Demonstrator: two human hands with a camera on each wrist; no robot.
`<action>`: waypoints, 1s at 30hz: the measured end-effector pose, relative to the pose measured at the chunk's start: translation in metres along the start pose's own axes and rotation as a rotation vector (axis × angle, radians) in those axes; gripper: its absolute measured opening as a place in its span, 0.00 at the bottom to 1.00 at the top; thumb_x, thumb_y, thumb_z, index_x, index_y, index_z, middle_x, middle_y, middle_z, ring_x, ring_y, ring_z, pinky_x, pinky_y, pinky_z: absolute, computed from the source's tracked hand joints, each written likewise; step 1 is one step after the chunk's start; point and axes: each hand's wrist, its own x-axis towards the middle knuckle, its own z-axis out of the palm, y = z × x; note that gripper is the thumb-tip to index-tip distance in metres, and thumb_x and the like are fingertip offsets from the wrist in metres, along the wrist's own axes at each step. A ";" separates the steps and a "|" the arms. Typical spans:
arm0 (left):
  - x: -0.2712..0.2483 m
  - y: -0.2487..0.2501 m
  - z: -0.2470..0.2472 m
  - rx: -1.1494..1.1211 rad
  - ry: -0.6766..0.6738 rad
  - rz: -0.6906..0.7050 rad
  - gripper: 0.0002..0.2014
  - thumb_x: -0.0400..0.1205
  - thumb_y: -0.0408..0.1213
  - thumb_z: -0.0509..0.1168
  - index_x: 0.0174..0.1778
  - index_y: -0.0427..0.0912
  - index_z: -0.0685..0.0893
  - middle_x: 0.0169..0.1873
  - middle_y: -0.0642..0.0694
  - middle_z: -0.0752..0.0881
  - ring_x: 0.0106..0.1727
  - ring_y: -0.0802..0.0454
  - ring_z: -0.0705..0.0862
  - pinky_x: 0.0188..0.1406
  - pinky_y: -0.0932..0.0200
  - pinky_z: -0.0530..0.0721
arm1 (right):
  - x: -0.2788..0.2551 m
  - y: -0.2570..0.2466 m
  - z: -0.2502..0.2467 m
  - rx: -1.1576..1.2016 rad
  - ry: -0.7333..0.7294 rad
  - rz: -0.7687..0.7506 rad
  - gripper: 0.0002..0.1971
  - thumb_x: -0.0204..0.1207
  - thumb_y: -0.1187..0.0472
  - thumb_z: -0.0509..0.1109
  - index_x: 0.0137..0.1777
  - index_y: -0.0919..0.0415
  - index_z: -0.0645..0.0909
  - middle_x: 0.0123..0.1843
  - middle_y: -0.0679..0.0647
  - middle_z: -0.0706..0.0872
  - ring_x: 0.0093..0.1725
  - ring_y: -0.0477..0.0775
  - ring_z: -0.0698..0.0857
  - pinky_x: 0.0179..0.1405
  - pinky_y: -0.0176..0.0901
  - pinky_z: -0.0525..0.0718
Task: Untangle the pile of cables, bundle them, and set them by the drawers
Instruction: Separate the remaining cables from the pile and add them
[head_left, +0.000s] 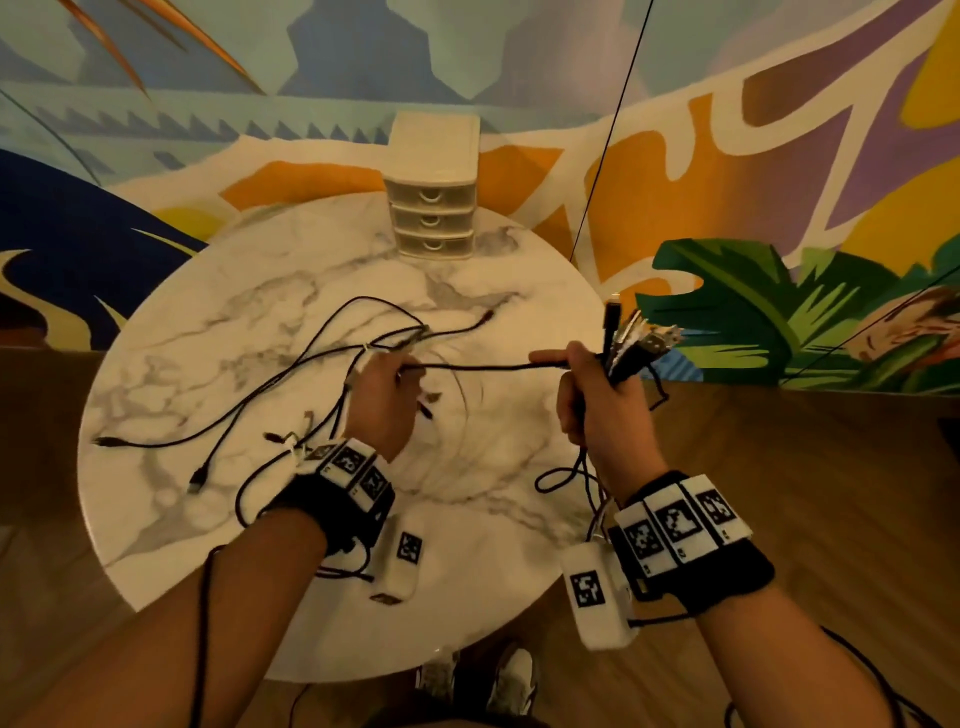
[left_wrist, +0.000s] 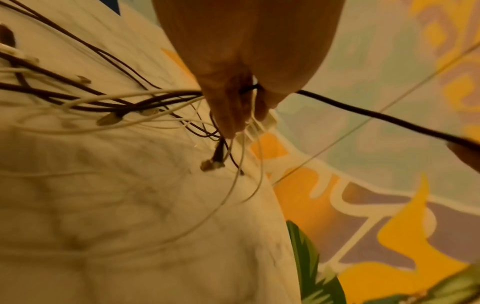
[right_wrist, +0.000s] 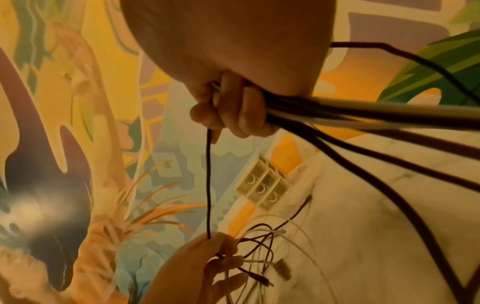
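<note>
Black and white cables (head_left: 291, 374) lie tangled on the left half of the round marble table (head_left: 519, 291). My left hand (head_left: 382, 400) pinches one black cable (head_left: 483, 368) above the table; in the left wrist view the same hand (left_wrist: 241, 98) pinches that cable (left_wrist: 376, 117). The cable runs taut to my right hand (head_left: 597, 395), which grips a bundle of cable ends (head_left: 636, 343) sticking up from the fist. In the right wrist view the right hand (right_wrist: 233, 111) clutches the bundle (right_wrist: 363, 115), strands trailing down. A small cream drawer unit (head_left: 434, 208) stands at the table's far edge.
The table stands against a painted mural wall (head_left: 779, 156). A thin black cord (head_left: 608, 140) hangs down the wall right of the drawers. Wood floor (head_left: 831, 493) surrounds the table, and my shoes (head_left: 511, 675) show below its near edge.
</note>
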 end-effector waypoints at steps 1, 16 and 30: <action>0.004 -0.004 -0.002 0.044 0.049 0.057 0.06 0.82 0.31 0.61 0.46 0.35 0.84 0.45 0.35 0.84 0.43 0.40 0.84 0.44 0.47 0.84 | 0.000 -0.004 -0.002 0.026 0.021 -0.014 0.21 0.87 0.53 0.55 0.45 0.57 0.88 0.18 0.50 0.70 0.18 0.46 0.65 0.18 0.34 0.64; -0.067 0.022 0.017 0.367 -0.255 0.308 0.12 0.87 0.41 0.53 0.47 0.41 0.80 0.43 0.48 0.78 0.40 0.51 0.76 0.38 0.57 0.70 | -0.016 0.026 0.026 -0.096 -0.123 0.105 0.21 0.86 0.51 0.55 0.46 0.58 0.88 0.20 0.55 0.74 0.18 0.46 0.70 0.20 0.31 0.68; -0.011 -0.015 0.008 0.349 -0.303 0.135 0.10 0.84 0.38 0.59 0.50 0.38 0.83 0.49 0.39 0.85 0.51 0.41 0.82 0.49 0.56 0.75 | -0.010 -0.035 -0.030 0.208 0.173 -0.104 0.23 0.86 0.51 0.53 0.40 0.60 0.85 0.17 0.48 0.73 0.18 0.49 0.63 0.18 0.39 0.54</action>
